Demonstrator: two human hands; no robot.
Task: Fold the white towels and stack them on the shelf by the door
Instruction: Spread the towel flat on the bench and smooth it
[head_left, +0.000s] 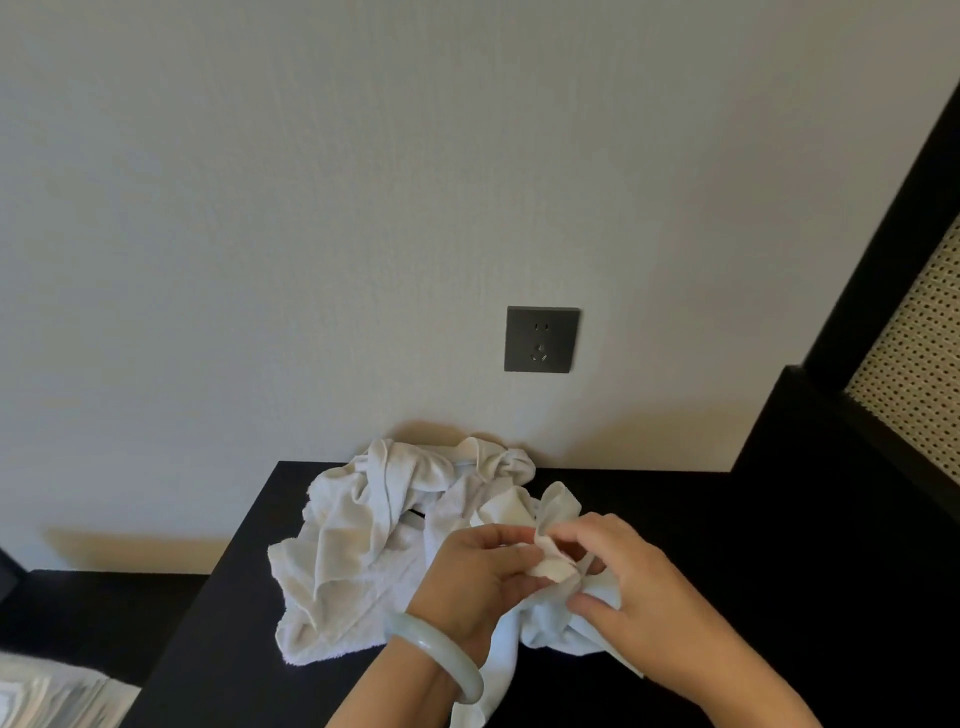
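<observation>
Black surface (675, 519) spreads under and beyond both grips. We see crumpled white towels (353, 530) heaped just left of them, one towel (545, 621) bunched between; our left grip (467, 582) and right grip (644, 608) both pinch it. Pale bangle (441, 654) circles the left wrist.

Soft, dim light; faint warm shadows on wall (363, 208); edges bend, slight blur.

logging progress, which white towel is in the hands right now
The front towel, pinched by the left hand and right hand; the crumpled heap lies loose behind.
</observation>
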